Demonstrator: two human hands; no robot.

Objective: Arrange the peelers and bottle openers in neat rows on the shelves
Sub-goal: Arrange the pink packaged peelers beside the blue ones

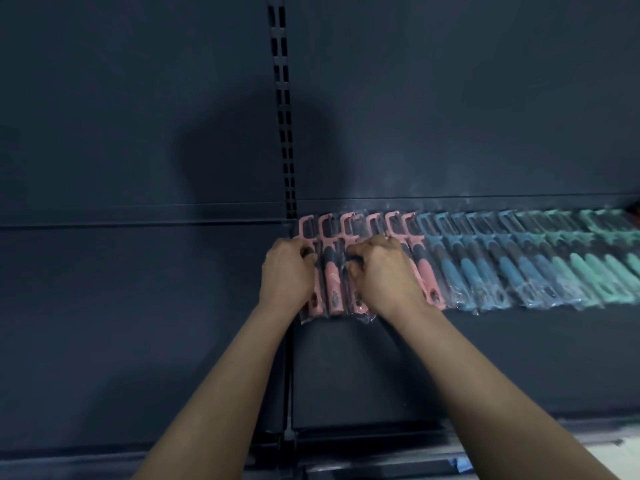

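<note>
Status: one row of bagged peelers ran along the back edge of the shelf, heads to the rear. Left end: pink peelers, bags overlapping and handles a bit splayed, so this section looked unfinished. Middle: blue peelers, then teal peelers toward the right edge, both evenly fanned and probably done. No bottle openers in view; that part looked not yet started. Left grip was palm-down at the shelf's left edge, fingers curled onto the outermost pink peeler. Right grip was just beside it, fingers curled round mid-group pink handles. Both forearms reached straight forward.
</note>
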